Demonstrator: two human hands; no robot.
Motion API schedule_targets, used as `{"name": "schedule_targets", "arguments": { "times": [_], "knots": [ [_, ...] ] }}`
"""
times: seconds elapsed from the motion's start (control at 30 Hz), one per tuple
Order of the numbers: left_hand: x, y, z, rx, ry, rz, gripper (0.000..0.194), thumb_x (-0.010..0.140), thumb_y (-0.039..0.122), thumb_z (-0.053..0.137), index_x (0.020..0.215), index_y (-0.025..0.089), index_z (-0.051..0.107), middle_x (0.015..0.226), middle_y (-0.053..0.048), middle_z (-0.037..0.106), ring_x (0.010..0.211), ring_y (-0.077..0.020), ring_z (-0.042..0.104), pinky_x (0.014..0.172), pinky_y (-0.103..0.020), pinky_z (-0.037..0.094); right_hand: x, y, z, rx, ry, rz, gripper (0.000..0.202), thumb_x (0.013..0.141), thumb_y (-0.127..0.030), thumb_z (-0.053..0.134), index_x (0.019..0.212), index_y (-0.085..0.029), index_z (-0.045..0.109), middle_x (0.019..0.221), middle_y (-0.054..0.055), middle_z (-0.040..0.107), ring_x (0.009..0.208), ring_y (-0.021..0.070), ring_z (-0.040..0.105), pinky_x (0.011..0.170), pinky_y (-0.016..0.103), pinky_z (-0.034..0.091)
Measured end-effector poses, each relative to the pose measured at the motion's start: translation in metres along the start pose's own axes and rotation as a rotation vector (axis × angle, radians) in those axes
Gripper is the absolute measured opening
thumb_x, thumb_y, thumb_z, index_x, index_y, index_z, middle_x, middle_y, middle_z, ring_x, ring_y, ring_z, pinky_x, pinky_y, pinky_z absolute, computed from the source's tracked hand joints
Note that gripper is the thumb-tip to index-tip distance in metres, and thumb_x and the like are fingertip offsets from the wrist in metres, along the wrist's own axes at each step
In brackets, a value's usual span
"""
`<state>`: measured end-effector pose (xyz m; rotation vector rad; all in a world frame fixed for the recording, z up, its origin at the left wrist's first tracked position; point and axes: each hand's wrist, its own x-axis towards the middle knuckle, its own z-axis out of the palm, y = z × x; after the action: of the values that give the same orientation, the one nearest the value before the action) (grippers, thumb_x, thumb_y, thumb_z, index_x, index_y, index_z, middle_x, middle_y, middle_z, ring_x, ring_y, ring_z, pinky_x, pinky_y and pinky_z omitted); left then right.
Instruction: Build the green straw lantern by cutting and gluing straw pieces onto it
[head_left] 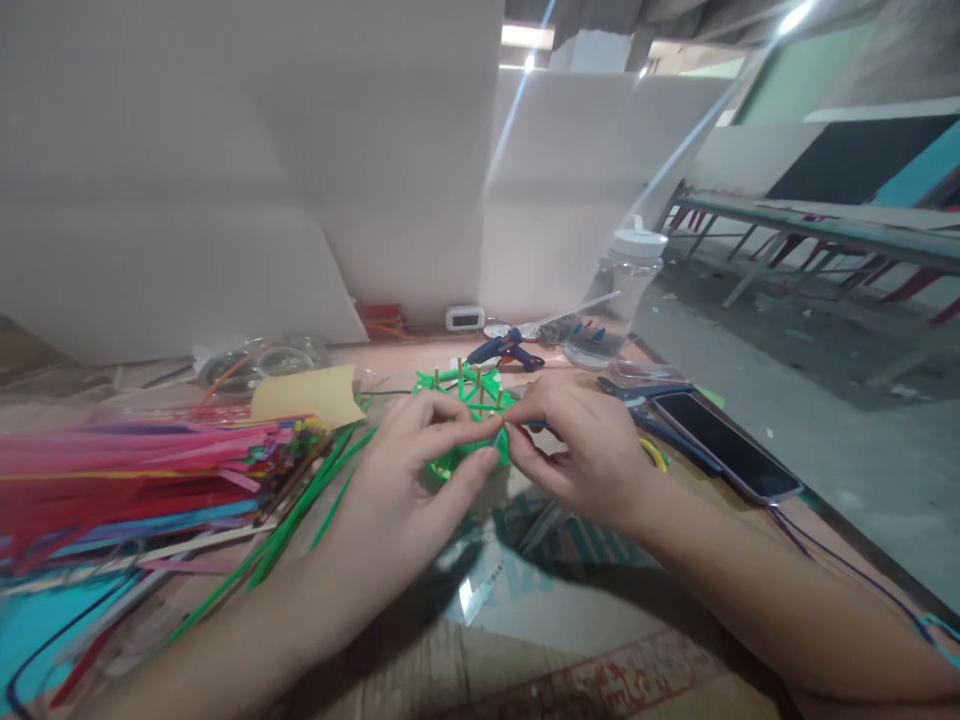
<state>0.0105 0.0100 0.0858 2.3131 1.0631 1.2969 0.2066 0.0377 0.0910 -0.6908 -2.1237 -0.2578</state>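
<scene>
A small bright green framework [446,468] with several thin wooden sticks standing up from it sits at the middle of the table. My left hand [416,480] reaches in from its left side, with thumb and index finger closed on the green framework's near edge. From the right, my right hand [585,450] meets the left index fingertip, its thumb and index finger pinched together. Whatever lies in that pinch is too small to make out. Both hands cover much of the framework's near side.
Colourful strips [150,480] and long green strips [300,510] lie left. Behind the framework are a blue glue gun [502,348], a small white device [465,318] and a clear bottle [611,300]. Dark-handled pliers [675,435] and a phone [727,447] lie right, near the table edge.
</scene>
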Motion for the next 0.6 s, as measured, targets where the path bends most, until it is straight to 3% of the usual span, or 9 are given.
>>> {"name": "schedule_targets", "arguments": {
  "times": [0.1, 0.2, 0.33, 0.6],
  "knots": [
    [-0.001, 0.005, 0.001, -0.111, -0.033, -0.070, 0.024, 0.092, 0.023, 0.061, 0.112, 0.031, 0.070, 0.100, 0.000, 0.060, 0.097, -0.0147, 0.057, 0.085, -0.030, 0.047, -0.004, -0.003, 0.000, -0.143, 0.072, -0.086, 0.009, 0.086, -0.010, 0.058, 0.081, -0.018, 0.056, 0.067, 0.002, 0.061, 0.063, 0.0156, 0.056, 0.059, 0.028, 0.043],
    [-0.001, 0.006, -0.003, -0.090, -0.032, -0.105, 0.017, 0.092, 0.027, 0.062, 0.105, 0.029, 0.071, 0.100, -0.001, 0.063, 0.097, -0.0163, 0.059, 0.088, -0.033, 0.047, -0.006, -0.007, 0.000, -0.187, 0.078, -0.144, 0.010, 0.087, -0.012, 0.058, 0.082, -0.019, 0.055, 0.068, 0.001, 0.062, 0.064, 0.0154, 0.056, 0.059, 0.028, 0.043],
    [0.002, 0.006, -0.012, 0.008, -0.046, -0.075, 0.008, 0.092, 0.028, 0.060, 0.092, 0.025, 0.067, 0.094, 0.000, 0.068, 0.092, -0.0170, 0.061, 0.087, -0.034, 0.047, -0.003, -0.012, -0.003, -0.054, 0.045, -0.161, 0.007, 0.088, -0.013, 0.057, 0.084, -0.019, 0.056, 0.069, 0.001, 0.064, 0.063, 0.0137, 0.054, 0.058, 0.027, 0.042],
    [-0.001, 0.006, -0.014, 0.135, -0.093, 0.049, 0.008, 0.093, 0.022, 0.055, 0.093, 0.024, 0.062, 0.094, 0.000, 0.068, 0.090, -0.0171, 0.062, 0.081, -0.030, 0.047, 0.005, -0.021, -0.009, 0.099, -0.016, -0.178, 0.005, 0.090, -0.014, 0.055, 0.089, -0.018, 0.057, 0.074, 0.002, 0.066, 0.068, 0.0137, 0.058, 0.060, 0.026, 0.045]
  ]
}}
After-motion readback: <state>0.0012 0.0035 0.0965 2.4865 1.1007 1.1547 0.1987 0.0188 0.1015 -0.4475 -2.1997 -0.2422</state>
